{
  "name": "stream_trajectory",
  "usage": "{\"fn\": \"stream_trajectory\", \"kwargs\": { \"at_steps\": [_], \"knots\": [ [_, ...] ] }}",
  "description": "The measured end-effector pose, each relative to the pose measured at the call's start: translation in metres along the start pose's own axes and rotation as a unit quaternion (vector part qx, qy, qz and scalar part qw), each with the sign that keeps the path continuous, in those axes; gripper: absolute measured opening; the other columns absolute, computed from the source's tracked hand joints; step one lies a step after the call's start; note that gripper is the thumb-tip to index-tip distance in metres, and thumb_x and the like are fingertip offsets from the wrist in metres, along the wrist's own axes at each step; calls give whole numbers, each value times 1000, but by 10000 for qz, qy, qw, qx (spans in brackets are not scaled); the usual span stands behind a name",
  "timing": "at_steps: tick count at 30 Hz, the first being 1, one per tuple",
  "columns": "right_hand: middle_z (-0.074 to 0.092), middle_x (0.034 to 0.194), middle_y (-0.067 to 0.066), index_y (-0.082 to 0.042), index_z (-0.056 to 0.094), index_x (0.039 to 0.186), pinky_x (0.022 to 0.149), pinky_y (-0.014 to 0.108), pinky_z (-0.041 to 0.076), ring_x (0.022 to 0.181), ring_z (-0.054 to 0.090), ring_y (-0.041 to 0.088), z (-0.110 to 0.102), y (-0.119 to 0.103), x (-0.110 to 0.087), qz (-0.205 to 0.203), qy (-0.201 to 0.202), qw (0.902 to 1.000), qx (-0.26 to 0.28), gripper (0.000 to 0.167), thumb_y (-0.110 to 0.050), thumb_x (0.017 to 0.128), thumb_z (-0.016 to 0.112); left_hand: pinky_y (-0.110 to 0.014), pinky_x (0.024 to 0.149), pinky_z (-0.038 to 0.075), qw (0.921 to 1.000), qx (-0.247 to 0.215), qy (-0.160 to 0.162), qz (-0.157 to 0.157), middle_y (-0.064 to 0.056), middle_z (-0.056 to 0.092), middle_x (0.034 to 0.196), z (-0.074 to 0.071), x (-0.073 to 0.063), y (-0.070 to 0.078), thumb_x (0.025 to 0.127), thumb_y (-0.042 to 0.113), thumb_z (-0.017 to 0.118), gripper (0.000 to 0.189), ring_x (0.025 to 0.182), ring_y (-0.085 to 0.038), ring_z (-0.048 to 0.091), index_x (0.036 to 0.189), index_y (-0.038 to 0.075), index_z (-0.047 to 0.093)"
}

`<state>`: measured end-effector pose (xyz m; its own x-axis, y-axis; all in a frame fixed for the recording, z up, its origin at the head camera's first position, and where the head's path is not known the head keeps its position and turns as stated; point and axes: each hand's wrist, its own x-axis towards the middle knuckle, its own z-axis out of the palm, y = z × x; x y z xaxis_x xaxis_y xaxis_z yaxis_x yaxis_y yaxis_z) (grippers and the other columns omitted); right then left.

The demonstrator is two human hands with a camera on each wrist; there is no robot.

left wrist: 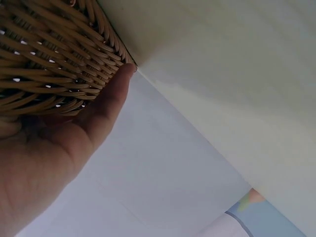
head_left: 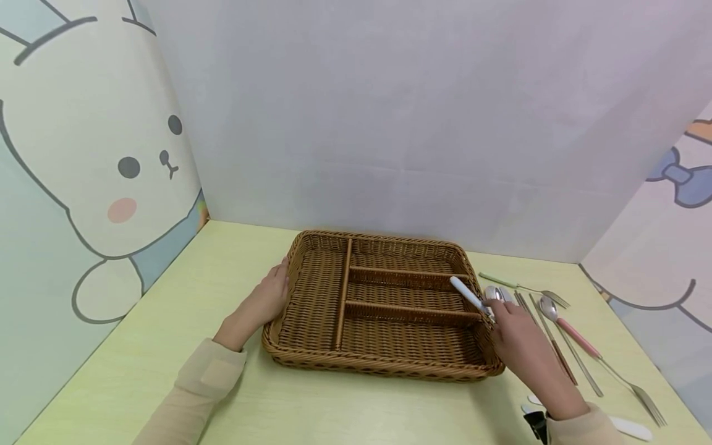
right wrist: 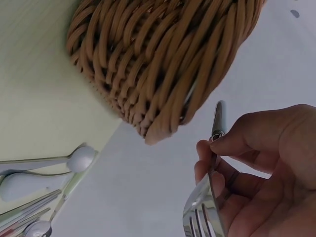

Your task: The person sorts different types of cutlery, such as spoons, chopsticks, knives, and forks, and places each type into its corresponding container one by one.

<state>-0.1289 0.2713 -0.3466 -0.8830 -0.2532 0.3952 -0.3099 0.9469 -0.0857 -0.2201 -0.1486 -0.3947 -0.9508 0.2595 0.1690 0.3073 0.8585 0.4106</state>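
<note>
A brown wicker cutlery basket (head_left: 311,296) with wooden dividers lies on the table. My left hand (head_left: 267,296) rests against the outside of its left wall, and in the left wrist view a straight finger (left wrist: 111,96) lies along the weave. My right hand (head_left: 520,334) pinches a fork (right wrist: 205,210) between thumb and fingers, over the right rim of the basket. The fork's white handle (head_left: 466,292) points up and left over the right-hand compartments. In the right wrist view its tines point down beside my palm. Some of the right fingers hide behind the thumb side.
Right of the basket lie spoons (head_left: 497,293), chopsticks (head_left: 562,358), a green-handled fork (head_left: 500,280), a pink-handled spoon (head_left: 578,337) and a large fork (head_left: 645,395). White-handled pieces (head_left: 631,428) lie near the right forearm. A pale wall (head_left: 389,123) stands behind the table.
</note>
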Motion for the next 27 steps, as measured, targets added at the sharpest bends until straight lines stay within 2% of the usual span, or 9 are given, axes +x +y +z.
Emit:
{"fn": "stream_trajectory", "kwargs": {
  "at_steps": [7,11,13,20,24,27],
  "knots": [
    [58,86,10,-6,57,105,41,20,30,72,54,23,4,-20,1,-329,120,9994,-15,40,11,69,62,-52,91,45,10000,-3,17,6,-37,33,134,1,0,-1,99,8,30,49,121,-47,40,139,-15,16],
    [55,80,5,-8,58,104,39,17,27,65,47,16,8,-30,2,-610,178,9979,-86,41,12,69,62,-52,91,45,10000,-4,-2,-22,-37,34,134,1,0,0,99,8,30,49,121,-47,40,139,-15,15],
    [54,78,3,-10,59,105,39,16,26,64,45,14,10,-36,2,-706,111,9974,-114,42,12,70,62,-52,91,45,10000,-19,-18,-49,-37,34,133,1,0,1,99,8,30,49,120,-48,41,139,-15,15],
    [57,82,-1,-15,62,103,43,17,31,73,50,16,18,-50,3,-983,-115,9949,-191,43,10,69,66,-53,91,45,9999,-49,-56,-107,-37,34,133,0,0,2,99,9,29,49,120,-48,42,140,-15,15],
    [58,85,-3,-19,62,101,42,16,28,80,53,17,22,-55,3,-1033,-286,9941,-139,41,9,71,66,-52,89,46,9999,-11,-66,-92,-37,34,133,0,0,2,99,9,29,50,118,-48,43,140,-15,14],
    [56,82,-4,-20,63,100,42,15,26,78,51,14,25,-59,3,-1111,-486,9926,-41,42,10,71,66,-51,89,47,9999,5,-69,-85,-37,34,133,0,0,2,99,9,29,50,118,-47,44,140,-15,14]
  ]
}}
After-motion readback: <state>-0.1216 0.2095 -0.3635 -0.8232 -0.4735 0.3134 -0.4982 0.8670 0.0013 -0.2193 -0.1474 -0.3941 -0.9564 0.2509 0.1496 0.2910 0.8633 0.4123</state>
